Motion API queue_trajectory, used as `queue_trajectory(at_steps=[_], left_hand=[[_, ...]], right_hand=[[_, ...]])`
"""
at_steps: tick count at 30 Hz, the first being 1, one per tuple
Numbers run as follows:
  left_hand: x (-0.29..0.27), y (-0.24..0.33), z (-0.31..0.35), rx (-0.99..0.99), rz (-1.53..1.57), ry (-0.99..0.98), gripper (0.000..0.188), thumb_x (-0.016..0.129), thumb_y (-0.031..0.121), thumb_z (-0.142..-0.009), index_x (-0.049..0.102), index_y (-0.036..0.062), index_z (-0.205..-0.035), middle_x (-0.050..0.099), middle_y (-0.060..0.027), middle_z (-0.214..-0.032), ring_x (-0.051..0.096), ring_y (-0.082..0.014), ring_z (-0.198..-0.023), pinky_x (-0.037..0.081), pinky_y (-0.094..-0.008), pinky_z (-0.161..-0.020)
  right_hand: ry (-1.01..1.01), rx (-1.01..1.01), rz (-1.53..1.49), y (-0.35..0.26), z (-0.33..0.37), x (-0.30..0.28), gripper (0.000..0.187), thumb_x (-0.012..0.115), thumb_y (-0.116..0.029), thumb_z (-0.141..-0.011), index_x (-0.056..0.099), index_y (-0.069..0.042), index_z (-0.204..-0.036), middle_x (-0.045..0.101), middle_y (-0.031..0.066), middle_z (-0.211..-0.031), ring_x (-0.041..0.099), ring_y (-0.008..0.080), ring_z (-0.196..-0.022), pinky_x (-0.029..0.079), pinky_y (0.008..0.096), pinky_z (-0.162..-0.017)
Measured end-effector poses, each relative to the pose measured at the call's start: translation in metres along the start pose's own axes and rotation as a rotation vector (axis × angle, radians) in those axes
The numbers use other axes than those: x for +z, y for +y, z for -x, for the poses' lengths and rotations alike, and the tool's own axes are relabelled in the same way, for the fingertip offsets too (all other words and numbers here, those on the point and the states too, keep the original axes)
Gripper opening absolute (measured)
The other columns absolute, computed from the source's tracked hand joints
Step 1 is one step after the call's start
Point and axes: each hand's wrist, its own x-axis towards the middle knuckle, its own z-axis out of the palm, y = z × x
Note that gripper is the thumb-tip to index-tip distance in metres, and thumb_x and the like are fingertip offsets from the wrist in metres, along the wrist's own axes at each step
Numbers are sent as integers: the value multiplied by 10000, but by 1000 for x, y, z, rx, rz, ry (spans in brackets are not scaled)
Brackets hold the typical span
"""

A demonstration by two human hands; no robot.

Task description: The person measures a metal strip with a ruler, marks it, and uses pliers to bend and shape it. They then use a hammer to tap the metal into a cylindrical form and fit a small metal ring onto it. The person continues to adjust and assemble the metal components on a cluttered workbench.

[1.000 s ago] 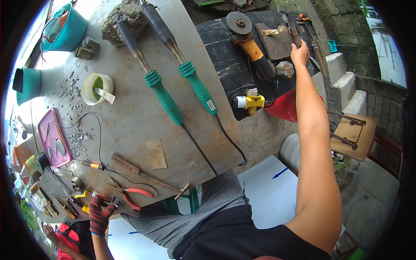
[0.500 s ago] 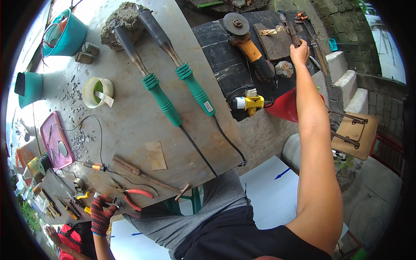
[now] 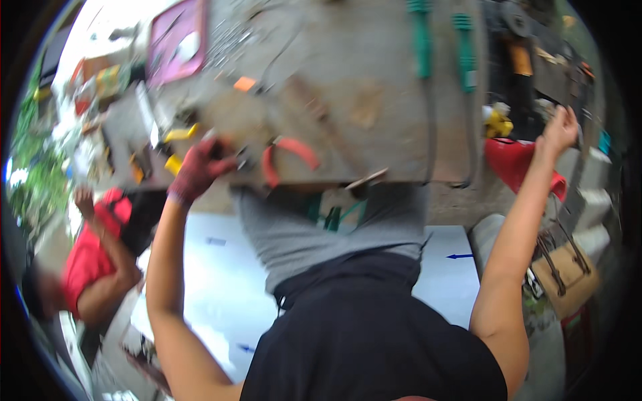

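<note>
My left hand (image 3: pixel 200 167), in a red knitted glove, is over the bench's near edge, its fingers curled in a pinch. A small grey metal piece (image 3: pixel 246 159) shows at its fingertips, blurred. Pliers with red handles (image 3: pixel 299 150) lie just right of it, and a yellow-handled tool (image 3: pixel 180 134) lies just left. My bare right hand (image 3: pixel 560 127) is raised at the far right, above the red container (image 3: pixel 511 164) and near the dark side table. Motion smears its fingers, so whether they hold anything is unclear.
Two green-handled soldering irons (image 3: pixel 421 47) lie on the grey bench (image 3: pixel 374 157), cords running to the near edge. A rusty bar (image 3: pixel 314 107) and a pink tray (image 3: pixel 157 60) are on it too. An angle grinder (image 3: pixel 520 60) rests at right. Another person (image 3: pixel 100 260) in red is at left.
My view has swung left, blurring the picture. My right hand has come back from the dark rod-like tool it was touching on the side table. My left hand stays near the pliers.
</note>
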Motion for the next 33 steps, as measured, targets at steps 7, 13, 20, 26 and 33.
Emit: queue_trajectory(at_steps=[7, 13, 20, 26, 33], left_hand=[[6, -29, -6, 97, 66, -8, 358, 853, 279, -844, 708, 54, -1082, 732, -79, -943, 691, -154, -896, 549, -321, -835], [10, -43, -24, 176, 29, 12, 370, 851, 314, -846, 730, 66, -1092, 757, -92, -970, 714, -187, -942, 551, -335, -875], [14, -43, -23, 217, 70, 18, 379, 853, 328, -839, 736, 75, -1094, 774, -77, -1012, 727, -180, -976, 552, -329, -900], [20, -46, -20, 252, 95, 87, 372, 838, 338, -850, 735, 89, -1107, 776, -81, -1015, 730, -193, -984, 549, -338, -907], [29, -42, 3, 298, 204, 237, 348, 756, 260, -945, 671, 120, -1253, 755, -104, -1042, 706, -172, -1025, 535, -323, -925]], right_hand=[[-218, 263, -198, -80, 183, -20, 257, 652, -75, -1007, 619, -11, -1253, 710, 68, -1097, 670, 111, -940, 529, 232, -781], [-363, 174, -33, -128, 304, -28, 237, 620, -26, -1005, 642, 42, -1231, 678, 83, -1175, 642, 154, -1055, 497, 289, -975], [-143, -557, 633, -212, 299, -61, 292, 668, -82, -910, 679, -16, -1194, 680, 162, -1200, 618, 331, -1130, 469, 432, -1027], [-280, -418, 469, -223, 315, -63, 240, 649, -80, -941, 688, -9, -1167, 683, 147, -1169, 644, 307, -1087, 473, 424, -1021], [-616, -446, 391, -255, 394, -35, 187, 635, -1, -908, 674, -20, -1090, 678, 117, -1102, 626, 293, -1074, 474, 405, -993]])
